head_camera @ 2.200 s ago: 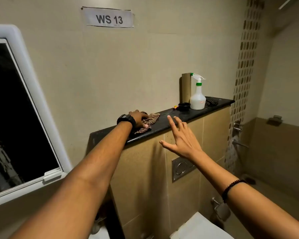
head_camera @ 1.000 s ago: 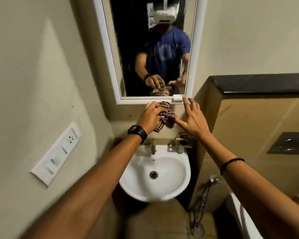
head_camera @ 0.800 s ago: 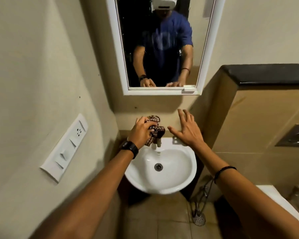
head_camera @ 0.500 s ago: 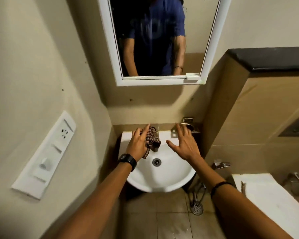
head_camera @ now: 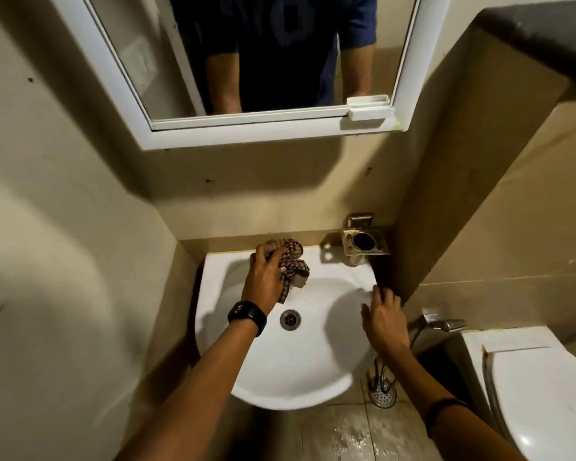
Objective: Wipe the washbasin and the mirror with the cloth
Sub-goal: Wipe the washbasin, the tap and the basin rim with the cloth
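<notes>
A small white washbasin (head_camera: 290, 377) hangs on the wall below a white-framed mirror (head_camera: 180, 74). My left hand (head_camera: 265, 277), with a black watch on the wrist, grips a bunched brown checked cloth (head_camera: 291, 261) at the basin's back rim, over the tap, which is mostly hidden. My right hand (head_camera: 384, 322) rests on the basin's right rim, fingers slightly spread, holding nothing. The drain (head_camera: 290, 319) lies in the bowl's middle.
A metal holder (head_camera: 364, 242) is fixed to the wall at the basin's back right. A tiled partition (head_camera: 479, 194) with a dark ledge stands close on the right. A white toilet (head_camera: 539, 394), a hand sprayer (head_camera: 444, 325) and a floor drain (head_camera: 383, 395) lie lower right.
My left hand took the cloth from the dark ledge, carried it past the mirror and lowered it to the basin's back rim. My right hand dropped onto the right rim.
</notes>
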